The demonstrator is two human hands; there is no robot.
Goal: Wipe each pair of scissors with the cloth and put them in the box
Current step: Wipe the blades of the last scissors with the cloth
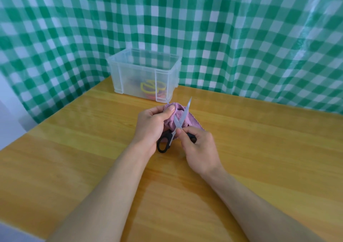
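Shows black-handled scissors (177, 125), blades splayed, held just above the desk (74, 158) near the clear box (130, 74), left hand (150, 128) pinching the purple cloth (193, 120) round one blade, right hand (198, 148) gripping a handle; seems light, stiff, sharp-edged, safest taken by the handles.

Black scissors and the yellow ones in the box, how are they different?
The black scissors have black handles; the yellow scissors have yellow ones. The black scissors are out over the table, blades spread, held in the right hand while the left hand holds the purple cloth on one blade; the yellow scissors lie inside the clear box. Both have loop handles.
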